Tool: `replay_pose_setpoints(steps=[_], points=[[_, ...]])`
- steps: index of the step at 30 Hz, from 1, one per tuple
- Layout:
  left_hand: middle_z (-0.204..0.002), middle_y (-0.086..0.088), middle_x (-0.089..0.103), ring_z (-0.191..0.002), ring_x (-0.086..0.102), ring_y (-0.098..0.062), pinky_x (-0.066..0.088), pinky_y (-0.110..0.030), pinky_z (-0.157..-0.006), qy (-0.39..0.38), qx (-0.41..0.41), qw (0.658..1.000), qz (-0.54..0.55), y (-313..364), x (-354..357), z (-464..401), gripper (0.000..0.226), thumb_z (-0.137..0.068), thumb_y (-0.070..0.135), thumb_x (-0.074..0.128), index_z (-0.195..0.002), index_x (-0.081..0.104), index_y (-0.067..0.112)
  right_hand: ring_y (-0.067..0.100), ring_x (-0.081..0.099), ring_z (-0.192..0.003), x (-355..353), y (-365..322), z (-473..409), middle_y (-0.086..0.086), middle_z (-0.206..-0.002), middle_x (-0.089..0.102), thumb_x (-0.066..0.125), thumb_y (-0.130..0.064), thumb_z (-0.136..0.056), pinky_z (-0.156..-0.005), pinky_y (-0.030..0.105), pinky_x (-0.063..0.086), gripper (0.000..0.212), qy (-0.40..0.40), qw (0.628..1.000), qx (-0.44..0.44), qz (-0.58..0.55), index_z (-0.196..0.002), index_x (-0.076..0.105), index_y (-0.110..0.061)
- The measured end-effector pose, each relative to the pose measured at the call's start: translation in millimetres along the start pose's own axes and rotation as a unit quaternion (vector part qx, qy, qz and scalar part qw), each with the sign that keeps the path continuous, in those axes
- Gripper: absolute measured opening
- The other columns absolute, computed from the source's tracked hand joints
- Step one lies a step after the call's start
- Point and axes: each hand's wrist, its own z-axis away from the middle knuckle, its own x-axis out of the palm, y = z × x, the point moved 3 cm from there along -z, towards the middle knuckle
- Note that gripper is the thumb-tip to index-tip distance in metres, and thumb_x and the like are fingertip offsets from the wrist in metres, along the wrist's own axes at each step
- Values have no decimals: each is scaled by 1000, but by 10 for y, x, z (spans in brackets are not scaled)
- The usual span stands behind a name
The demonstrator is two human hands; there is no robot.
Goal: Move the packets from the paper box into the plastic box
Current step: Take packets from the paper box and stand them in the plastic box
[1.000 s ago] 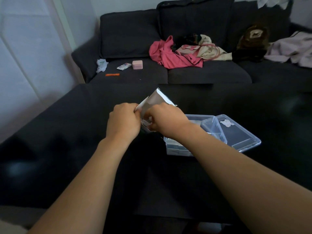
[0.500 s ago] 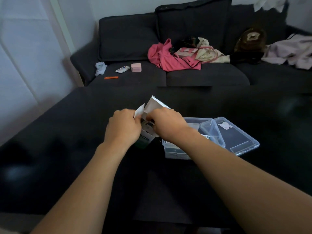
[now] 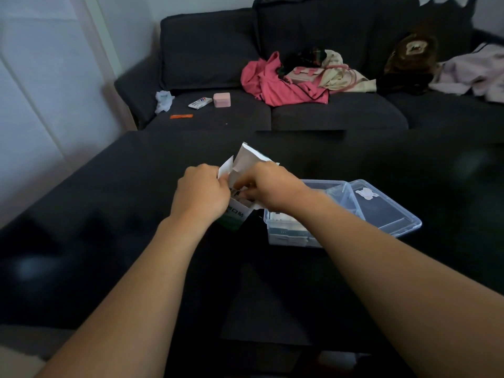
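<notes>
A white and green paper box (image 3: 236, 215) stands on the black table, its top flaps (image 3: 246, 159) folded up and open. My left hand (image 3: 200, 195) grips the box's left side near a flap. My right hand (image 3: 268, 188) has its fingers curled at the box's opening; what they pinch is hidden. Just to the right sits the clear plastic box (image 3: 293, 233) with several packets lying in it, its hinged lid (image 3: 387, 211) lying open on the far right.
The black table (image 3: 109, 214) stretches all around the boxes. Behind it is a dark sofa (image 3: 272, 113) with pink clothing (image 3: 275, 83), a small pink case (image 3: 221, 100), a packet and an orange strip on its seat. A white wall lies to the left.
The paper box's green front now shows below my left hand, and the side flap stands up further. Both hands stay at the opening; the view has tipped down slightly.
</notes>
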Motion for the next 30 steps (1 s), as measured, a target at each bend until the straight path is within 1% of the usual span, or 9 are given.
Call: replay_pose_setpoints(steps=[5,9,13,18,21,23,25,28,30], points=[[-76,-4,53,-59,47,-12,29,-25,-46,0,0,1000,9,-24,12,-18,34,-104,29,48,-76,60,13,23,70,-75,-49,17,13,3,-104,70,66,-19,-95,-70,41,62,21,0,1000,-6,-31,-108,78,-31],[-80,-5,57,-61,51,-14,33,-26,-46,-4,1,1000,8,-34,28,-34,34,-104,31,49,-74,58,18,17,61,-68,-24,10,19,-1,-103,64,60,-11,-96,-55,30,49,31,11,1000,-8,27,-119,73,-28],[-76,-3,56,-61,51,-12,34,-27,-47,3,9,1000,4,-18,38,-25,36,-103,31,49,-69,54,20,28,62,-87,78,-48,35,4,-98,66,66,-14,-90,-63,30,41,24,32,997,-13,66,-107,74,-29],[-74,-2,51,-59,44,-15,36,-32,-55,6,-27,1000,-3,-71,29,-35,33,-103,30,47,-90,70,11,33,64,-87,-76,-25,-5,8,-97,66,66,-21,-89,-73,38,52,19,90,996,-3,24,-103,77,-30],[-80,-3,52,-72,52,-26,42,-36,-62,7,-57,998,-7,-114,13,-40,31,-102,29,48,-105,72,10,24,68,-84,-312,20,3,2,-85,70,72,-22,-86,-83,37,56,14,113,993,-17,-13,-98,80,-24],[-78,-2,51,-75,54,-28,43,-36,-62,3,-76,997,-9,-135,8,-31,29,-101,26,49,-107,71,9,4,64,-64,-494,52,49,-2,-75,71,73,-18,-87,-73,31,56,10,138,990,-26,-34,-94,80,-19],[-81,-4,54,-76,54,-30,43,-36,-62,-1,-89,996,-14,-152,4,-24,26,-98,23,50,-104,71,9,-4,59,-47,-626,93,111,-5,-71,71,72,-14,-91,-57,20,51,9,138,986,-23,-85,-94,80,-15],[-98,-11,63,-82,55,-32,43,-37,-64,3,-108,994,-17,-173,-19,-13,21,-92,25,55,-102,68,12,6,55,-42,-715,207,192,2,-77,75,71,-12,-93,-41,16,41,9,110,966,16,-234,-97,78,-10],[-111,-12,61,-94,58,-35,44,-38,-69,31,-113,993,-20,-168,-57,-3,30,-87,31,61,-109,65,12,10,52,-44,-755,285,232,8,-80,74,70,-11,-94,-38,17,37,9,94,942,39,-319,-98,77,-11]])
